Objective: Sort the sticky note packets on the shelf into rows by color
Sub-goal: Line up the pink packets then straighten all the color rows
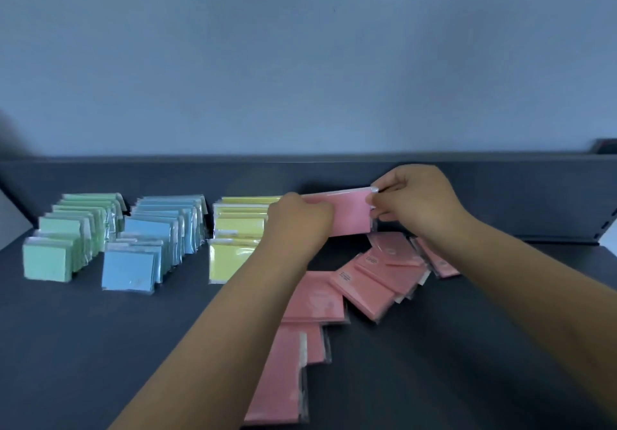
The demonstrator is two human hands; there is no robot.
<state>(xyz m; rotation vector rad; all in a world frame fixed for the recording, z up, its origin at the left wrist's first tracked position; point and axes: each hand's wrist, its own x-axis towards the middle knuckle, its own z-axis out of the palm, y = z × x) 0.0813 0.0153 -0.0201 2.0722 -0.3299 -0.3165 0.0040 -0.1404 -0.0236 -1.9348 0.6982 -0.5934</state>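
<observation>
A pink sticky note packet point(350, 212) stands upright near the back of the dark shelf point(100, 346), held at both ends. My left hand point(297, 219) grips its left end and my right hand point(414, 199) pinches its right end. Below it, several pink packets point(370, 282) lie loose and overlapping, and more pink packets point(283, 373) trail toward the front edge. Left of my hands stand three rows: green packets point(66, 236), blue packets point(150, 246) and yellow packets point(233, 242), the yellow row partly hidden behind my left arm.
A low dark back rail point(500, 192) runs along the rear of the shelf under a pale wall. A dark object point(606, 146) sits at the far right behind the rail. A shelf bracket point(609, 226) marks the right end.
</observation>
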